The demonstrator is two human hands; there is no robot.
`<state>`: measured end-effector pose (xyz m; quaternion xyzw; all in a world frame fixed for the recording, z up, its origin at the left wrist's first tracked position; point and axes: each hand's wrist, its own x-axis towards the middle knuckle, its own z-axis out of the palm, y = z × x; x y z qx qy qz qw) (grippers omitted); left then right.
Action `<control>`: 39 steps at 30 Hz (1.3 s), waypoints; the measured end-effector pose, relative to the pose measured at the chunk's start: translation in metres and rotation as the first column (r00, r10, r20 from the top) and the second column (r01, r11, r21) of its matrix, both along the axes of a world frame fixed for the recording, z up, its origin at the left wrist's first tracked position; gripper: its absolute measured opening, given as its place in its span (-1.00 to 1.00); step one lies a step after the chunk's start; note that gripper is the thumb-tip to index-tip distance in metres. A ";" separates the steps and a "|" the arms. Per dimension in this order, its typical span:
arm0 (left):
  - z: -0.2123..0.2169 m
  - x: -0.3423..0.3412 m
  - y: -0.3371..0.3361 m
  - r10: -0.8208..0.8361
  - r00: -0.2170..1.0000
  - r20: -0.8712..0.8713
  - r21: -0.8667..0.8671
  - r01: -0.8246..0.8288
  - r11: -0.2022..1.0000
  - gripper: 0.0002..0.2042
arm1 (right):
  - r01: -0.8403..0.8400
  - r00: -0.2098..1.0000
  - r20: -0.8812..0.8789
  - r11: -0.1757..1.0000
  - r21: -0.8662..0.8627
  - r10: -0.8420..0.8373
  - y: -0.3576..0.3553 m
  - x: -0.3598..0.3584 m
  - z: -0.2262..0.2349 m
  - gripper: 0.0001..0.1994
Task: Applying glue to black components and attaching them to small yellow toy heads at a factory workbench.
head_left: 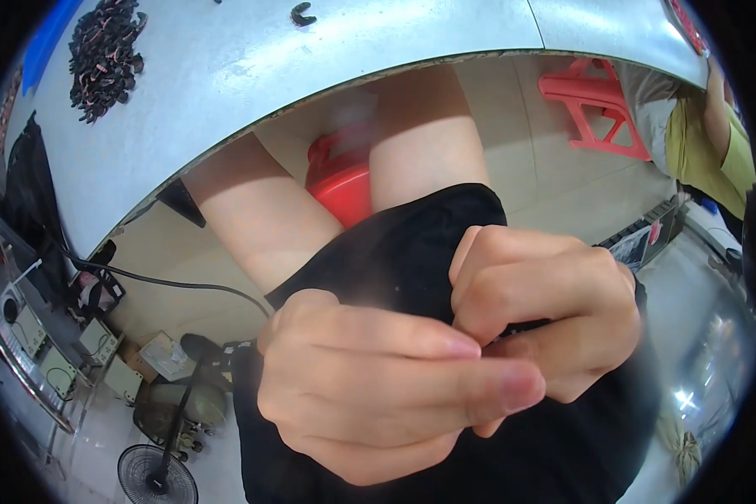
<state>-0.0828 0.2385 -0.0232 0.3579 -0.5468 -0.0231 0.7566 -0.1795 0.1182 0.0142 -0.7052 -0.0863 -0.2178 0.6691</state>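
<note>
Above my lap, my left hand (370, 382) and my right hand (554, 307) meet, with fingers curled and tips pressed together. A small dark bit shows in the gap between the fingers, but the fingers hide nearly all of it, so its kind cannot be told. On the pale tabletop (336, 63) beyond my knees lies a heap of small black curved pieces (105, 63) with pinkish parts, at the far left. A single black curved piece (302, 14) lies apart from the heap, near the top middle.
The table's front edge runs across my thighs. Under it are a red plastic stool (342, 189) and, farther right, another red stool (596, 113). A person in a yellow-green top (706, 151) is at the right. A black fan (157, 479) and a black cable (181, 284) are at lower left.
</note>
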 end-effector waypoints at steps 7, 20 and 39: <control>0.001 -0.016 -0.015 0.143 0.989 -0.033 -0.082 -0.145 0.986 -0.73 | 0.050 0.998 0.044 0.998 0.036 -0.052 0.003 -0.002 -0.002 -0.66; -0.018 0.016 -0.010 -0.234 0.954 -0.187 0.144 0.262 0.954 -0.75 | -0.005 0.967 -0.193 0.774 0.633 0.164 0.007 -0.003 -0.017 -0.66; -0.074 0.003 -0.025 -0.003 0.972 -0.234 0.346 0.086 0.934 -0.69 | 0.216 0.950 -0.286 0.394 0.893 0.126 0.008 -0.015 -0.070 -0.69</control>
